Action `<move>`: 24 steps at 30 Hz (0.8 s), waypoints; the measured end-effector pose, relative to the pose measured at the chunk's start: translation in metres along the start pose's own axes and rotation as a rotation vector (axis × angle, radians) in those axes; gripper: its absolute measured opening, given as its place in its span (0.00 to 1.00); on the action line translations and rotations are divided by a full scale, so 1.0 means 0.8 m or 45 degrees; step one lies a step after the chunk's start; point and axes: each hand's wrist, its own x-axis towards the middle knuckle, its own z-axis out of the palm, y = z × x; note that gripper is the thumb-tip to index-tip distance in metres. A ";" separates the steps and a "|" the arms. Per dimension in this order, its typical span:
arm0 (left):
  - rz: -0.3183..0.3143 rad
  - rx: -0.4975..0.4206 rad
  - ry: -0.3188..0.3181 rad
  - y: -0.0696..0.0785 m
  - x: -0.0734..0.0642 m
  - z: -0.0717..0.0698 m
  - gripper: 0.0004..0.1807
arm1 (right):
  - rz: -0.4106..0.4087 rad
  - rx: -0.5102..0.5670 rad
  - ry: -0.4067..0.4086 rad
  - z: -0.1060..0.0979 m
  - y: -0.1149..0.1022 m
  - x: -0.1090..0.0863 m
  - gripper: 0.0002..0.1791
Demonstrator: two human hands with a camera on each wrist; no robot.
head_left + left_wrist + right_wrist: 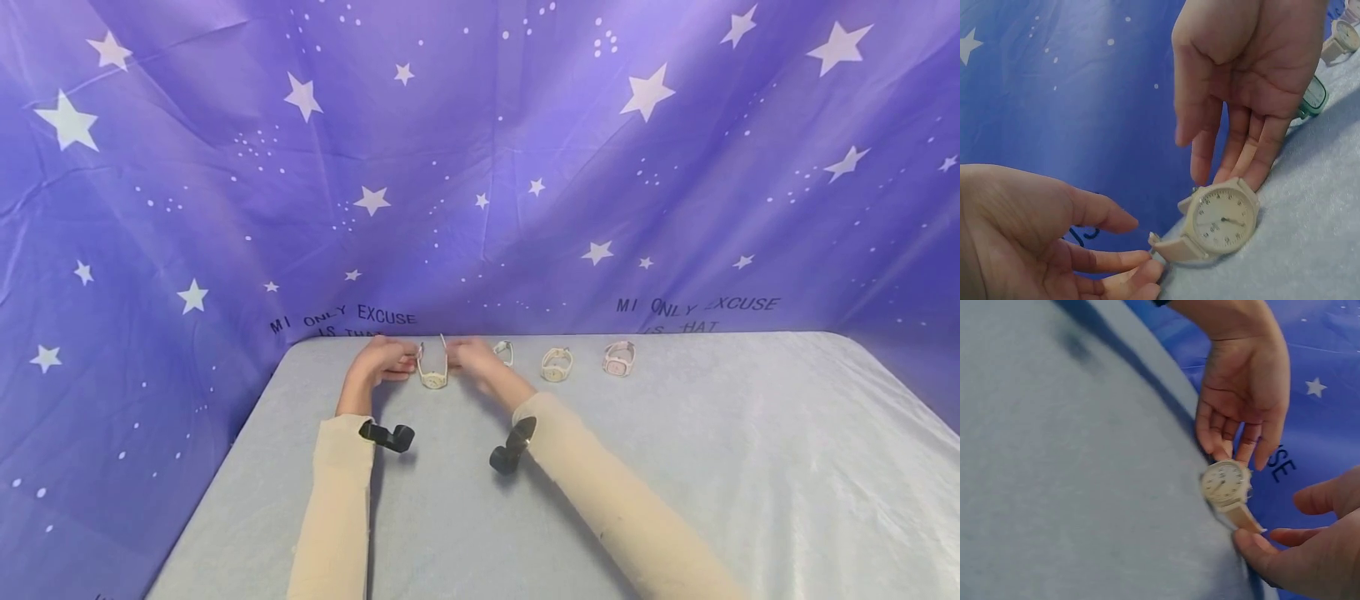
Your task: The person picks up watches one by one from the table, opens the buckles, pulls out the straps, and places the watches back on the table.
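Observation:
A cream wristwatch (pixel 433 381) stands on the table with its dial toward me and its unfastened strap ends pointing up and back. My left hand (pixel 381 360) is at its left; in the left wrist view its fingertips (pixel 1141 273) touch or nearly touch the buckle end, thumb apart. On the other side is my right hand (pixel 476 360), its fingers at the other strap half. In the right wrist view that strap half (pixel 1244 517) reaches the right fingers (pixel 1257 545), with the thumb raised away. Neither hand visibly pinches the watch.
Right of my right hand stand a green-and-white watch (pixel 504 353), partly hidden, another cream watch (pixel 557 367) and a pink square-faced watch (pixel 618 360). A pale cloth covers the table (pixel 480 517). Behind its far edge hangs a purple star-printed curtain (pixel 480 125).

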 end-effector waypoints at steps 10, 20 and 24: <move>0.384 0.043 0.065 0.032 -0.021 0.020 0.19 | -0.024 0.012 -0.058 -0.043 -0.033 -0.016 0.27; 0.812 0.422 0.022 0.050 -0.025 0.077 0.23 | -0.554 -0.532 0.123 -0.104 -0.031 -0.041 0.22; 0.854 0.620 -0.091 0.048 -0.022 0.097 0.27 | -0.632 -0.765 0.120 -0.123 -0.026 -0.048 0.28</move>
